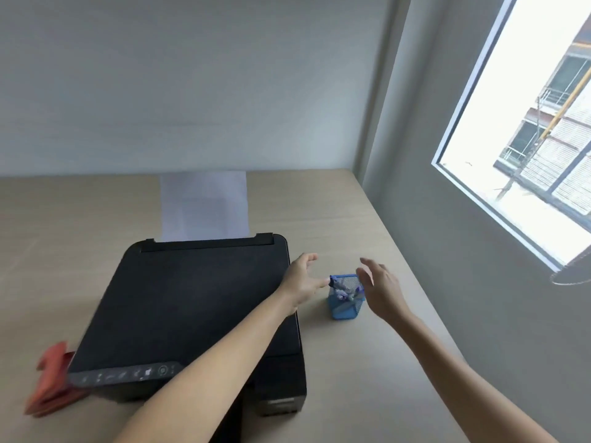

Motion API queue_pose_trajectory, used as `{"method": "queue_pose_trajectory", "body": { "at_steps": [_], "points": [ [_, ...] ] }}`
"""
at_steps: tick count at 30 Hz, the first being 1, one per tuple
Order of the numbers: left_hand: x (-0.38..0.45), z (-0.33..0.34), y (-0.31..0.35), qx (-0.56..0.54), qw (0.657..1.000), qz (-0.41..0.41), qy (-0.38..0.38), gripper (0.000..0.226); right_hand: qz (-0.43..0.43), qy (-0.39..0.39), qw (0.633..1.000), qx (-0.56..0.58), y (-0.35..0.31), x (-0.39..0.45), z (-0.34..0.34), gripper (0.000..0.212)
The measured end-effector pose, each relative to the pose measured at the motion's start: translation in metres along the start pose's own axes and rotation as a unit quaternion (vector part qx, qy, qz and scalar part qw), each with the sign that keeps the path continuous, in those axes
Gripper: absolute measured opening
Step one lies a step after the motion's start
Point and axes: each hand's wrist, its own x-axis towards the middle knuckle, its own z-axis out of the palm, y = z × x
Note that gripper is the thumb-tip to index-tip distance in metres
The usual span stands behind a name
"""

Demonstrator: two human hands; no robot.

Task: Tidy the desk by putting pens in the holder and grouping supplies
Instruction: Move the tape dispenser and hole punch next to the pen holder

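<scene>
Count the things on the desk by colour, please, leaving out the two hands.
Black: 1, the printer
Blue: 1, the mesh pen holder
White: 1, the sheet of paper in the printer
Orange-red: 1, the folded item beside the printer
Total: 4

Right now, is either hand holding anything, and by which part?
Nothing is held. The left hand and right hand are both open, one on each side of the blue pen holder, not gripping it.

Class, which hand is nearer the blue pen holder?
Too close to call. The left hand is just left of the holder; the right hand is just right.
</scene>
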Motion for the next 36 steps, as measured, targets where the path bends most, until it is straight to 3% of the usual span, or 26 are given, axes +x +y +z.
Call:
{"method": "queue_pose_trajectory", "body": {
  "at_steps": [5,9,14,18,20,22,27,31,36],
  "points": [
    [-0.091,-0.086,0.001,-0.046,0.996,0.067,0.036,0.044,-0.119,0.037,0.992,0.015,-0.089,-0.029,0.008,0.029],
    [-0.166,-0.169,-0.053,-0.051,0.987,0.057,0.141,0.032,-0.204,-0.027,0.978,0.036,-0.173,-0.068,0.062,0.021],
    [-0.261,-0.265,-0.155,0.013,0.955,-0.041,0.294,0.031,-0.273,-0.167,0.947,0.036,-0.261,-0.134,0.151,0.026],
    [-0.337,-0.322,-0.240,0.181,0.874,-0.182,0.413,0.044,-0.292,-0.259,0.920,0.037,-0.308,-0.185,0.234,0.022],
    [-0.366,-0.337,-0.269,0.231,0.820,-0.264,0.452,0.053,-0.265,-0.290,0.919,0.037,-0.319,-0.202,0.270,0.022],
    [-0.391,-0.352,-0.295,0.202,0.793,-0.347,0.458,0.062,-0.227,-0.317,0.920,0.029,-0.328,-0.213,0.304,0.027],
    [-0.415,-0.368,-0.337,0.174,0.836,-0.349,0.386,0.032,-0.109,-0.336,0.935,-0.016,-0.334,-0.213,0.367,0.041],
    [-0.414,-0.369,-0.352,0.180,0.822,-0.345,0.416,0.027,0.018,-0.337,0.940,0.057,-0.338,-0.200,0.406,0.046],
    [-0.421,-0.377,-0.361,0.161,0.819,-0.348,0.426,0.027,0.125,-0.296,0.939,0.122,-0.320,-0.165,0.468,0.028]
  ]
}}
